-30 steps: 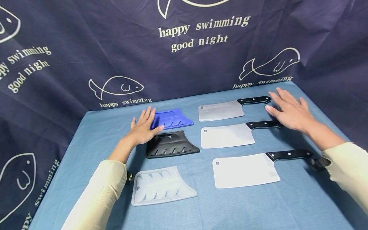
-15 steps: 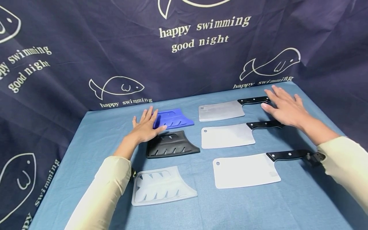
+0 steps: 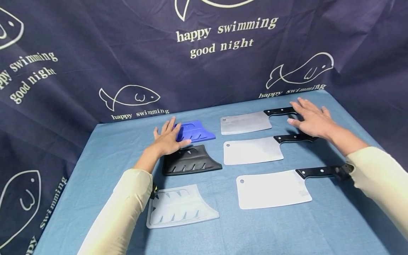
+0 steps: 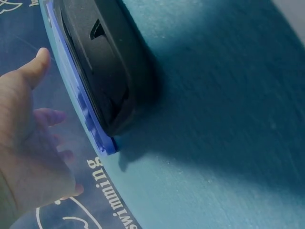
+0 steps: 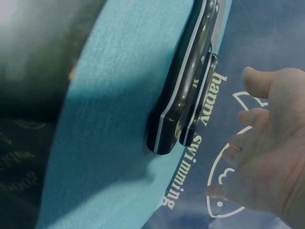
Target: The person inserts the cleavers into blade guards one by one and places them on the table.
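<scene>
My left hand (image 3: 167, 141), fingers spread, hovers by the left end of the blue blade guard (image 3: 196, 131) and overlaps it in the head view. The black blade guard (image 3: 191, 161) lies just in front, partly under the wrist. In the left wrist view, that hand's fingers (image 4: 35, 67) hold nothing. My right hand (image 3: 313, 119) hovers with loose fingers over the handle of the far cleaver (image 3: 245, 123). Its thumb points toward that handle; the middle cleaver (image 3: 253, 151) has its handle end below the wrist. Nothing is in its grasp in the right wrist view.
A translucent white blade guard (image 3: 183, 209) lies at the front left. The front cleaver (image 3: 272, 190), with a black handle, lies at the front right, its handle end by a wrist camera. A blue cloth (image 3: 229, 233) covers the table. Behind hangs a dark printed curtain (image 3: 223, 78).
The left hand has drifted right, farther over the blue guard. The right hand has drifted left and covers more of the far cleaver's handle. Guards and cleavers have stayed put.
</scene>
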Demonstrator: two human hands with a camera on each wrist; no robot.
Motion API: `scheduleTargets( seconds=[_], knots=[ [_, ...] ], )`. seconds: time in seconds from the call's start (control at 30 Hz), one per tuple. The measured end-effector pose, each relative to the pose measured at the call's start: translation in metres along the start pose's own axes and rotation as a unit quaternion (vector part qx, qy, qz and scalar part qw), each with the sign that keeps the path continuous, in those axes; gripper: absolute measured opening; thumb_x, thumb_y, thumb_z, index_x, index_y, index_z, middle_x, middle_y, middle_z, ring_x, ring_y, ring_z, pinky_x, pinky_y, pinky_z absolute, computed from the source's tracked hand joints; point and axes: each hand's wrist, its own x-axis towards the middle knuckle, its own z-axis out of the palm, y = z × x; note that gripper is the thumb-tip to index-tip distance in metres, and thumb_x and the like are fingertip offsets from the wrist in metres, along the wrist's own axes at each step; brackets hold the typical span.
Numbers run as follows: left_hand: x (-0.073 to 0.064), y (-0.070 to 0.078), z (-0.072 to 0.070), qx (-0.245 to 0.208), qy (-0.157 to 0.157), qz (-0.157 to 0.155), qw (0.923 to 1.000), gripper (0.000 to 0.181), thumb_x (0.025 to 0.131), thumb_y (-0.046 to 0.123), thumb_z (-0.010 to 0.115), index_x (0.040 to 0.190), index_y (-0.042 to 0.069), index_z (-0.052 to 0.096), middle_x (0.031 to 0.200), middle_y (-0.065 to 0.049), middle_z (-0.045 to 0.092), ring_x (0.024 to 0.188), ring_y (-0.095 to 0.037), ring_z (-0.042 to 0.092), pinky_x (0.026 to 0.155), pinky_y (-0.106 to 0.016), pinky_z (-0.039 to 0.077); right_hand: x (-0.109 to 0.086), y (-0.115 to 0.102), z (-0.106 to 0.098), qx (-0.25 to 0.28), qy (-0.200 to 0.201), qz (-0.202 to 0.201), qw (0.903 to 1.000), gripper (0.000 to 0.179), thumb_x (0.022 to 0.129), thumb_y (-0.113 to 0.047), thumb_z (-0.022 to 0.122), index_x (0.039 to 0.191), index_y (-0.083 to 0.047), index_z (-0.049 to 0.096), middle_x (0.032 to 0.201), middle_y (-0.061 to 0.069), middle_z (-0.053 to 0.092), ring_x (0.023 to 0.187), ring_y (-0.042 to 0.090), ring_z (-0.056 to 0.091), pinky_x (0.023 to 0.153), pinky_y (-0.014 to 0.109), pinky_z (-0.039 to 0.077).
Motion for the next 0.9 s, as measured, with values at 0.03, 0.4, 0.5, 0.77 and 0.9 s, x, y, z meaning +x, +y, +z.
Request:
scheduleTargets(
  seconds=[0.03,0.4,0.5,0.77,0.9],
  knots=[
    [0.001,0.001,0.0,0.001,0.002,0.0,1.0,0.089,0.091,0.064,0.046,0.155,0.014,0.013,0.16,-0.003,-0.016,0.147,-0.032,-0.007,0.107,-0.066,-0.007,0.001,0.001,0.0,0.0,-0.002,0.001,1.0,0.077,0.098,-0.05,0.04,0.155,-0.01,0.007,0.158,0.018,-0.009,0.144,0.037,-0.012,0.101,0.071,-0.011],
    [0.011,0.001,0.005,-0.018,0.025,-0.002,0.9995,0.088,0.089,0.059,0.056,0.153,0.009,0.023,0.161,-0.009,-0.004,0.146,-0.033,0.001,0.108,-0.065,0.0,0.013,-0.01,0.002,0.001,0.003,-0.006,1.0,0.078,0.097,-0.044,0.049,0.155,-0.011,0.009,0.159,0.018,-0.005,0.145,0.04,-0.006,0.103,0.07,-0.008],
    [0.013,-0.001,0.008,-0.026,0.031,-0.002,0.9992,0.088,0.088,0.057,0.058,0.152,0.007,0.024,0.161,-0.011,-0.001,0.146,-0.034,0.003,0.108,-0.064,0.001,0.015,-0.014,0.004,0.003,0.001,-0.009,1.0,0.077,0.097,-0.041,0.051,0.155,-0.012,0.009,0.159,0.018,-0.005,0.145,0.039,-0.006,0.103,0.07,-0.009],
    [0.016,-0.002,0.007,-0.036,0.027,0.0,0.999,0.09,0.088,0.056,0.06,0.153,0.007,0.022,0.161,-0.012,0.0,0.146,-0.034,0.003,0.107,-0.064,0.003,0.024,-0.013,0.009,-0.002,-0.008,-0.003,1.0,0.078,0.096,-0.037,0.055,0.155,-0.011,0.01,0.159,0.019,-0.002,0.145,0.04,-0.003,0.103,0.071,-0.007],
    [0.017,-0.001,0.005,-0.032,0.011,-0.001,0.9994,0.091,0.087,0.056,0.06,0.153,0.007,0.02,0.161,-0.012,0.0,0.146,-0.034,0.002,0.107,-0.065,0.004,0.027,-0.01,0.011,-0.007,-0.021,0.002,0.9998,0.079,0.096,-0.037,0.055,0.155,-0.011,0.009,0.159,0.02,-0.003,0.144,0.042,-0.003,0.103,0.071,-0.006]
  ],
)
